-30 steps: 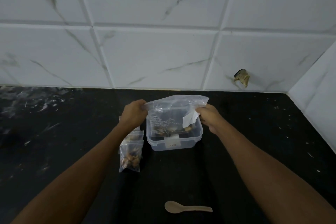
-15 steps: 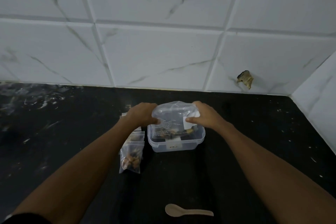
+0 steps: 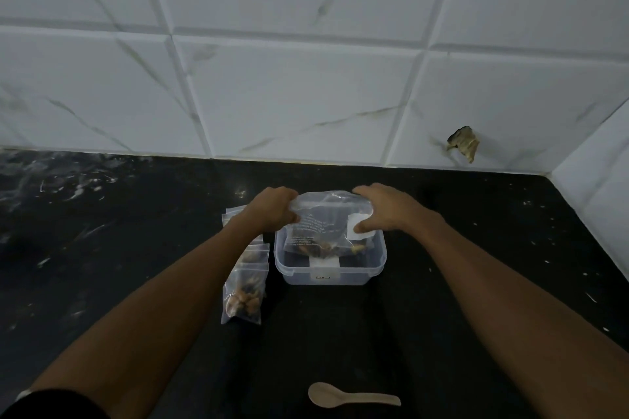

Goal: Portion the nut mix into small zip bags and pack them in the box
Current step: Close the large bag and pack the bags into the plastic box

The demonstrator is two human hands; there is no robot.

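A clear plastic box [image 3: 330, 274] stands on the black counter. A large clear bag of nut mix [image 3: 323, 228] with printed text and a white label sits in it, its top folded over. My left hand [image 3: 272, 209] grips the bag's top left edge. My right hand [image 3: 377, 211] holds the top right, thumb on the label. Several small zip bags of nuts [image 3: 245, 282] lie in a row left of the box.
A pale spoon [image 3: 350, 395] lies on the black counter [image 3: 136, 231] near the front. White marble-look tiles [image 3: 306, 95] form the back wall, with a broken hole [image 3: 463, 146] at the right. A side wall closes the right corner.
The big bag's top was stretched wide between both hands. Both hands have moved inward and down, folding the top over and pushing the bag lower into the box.
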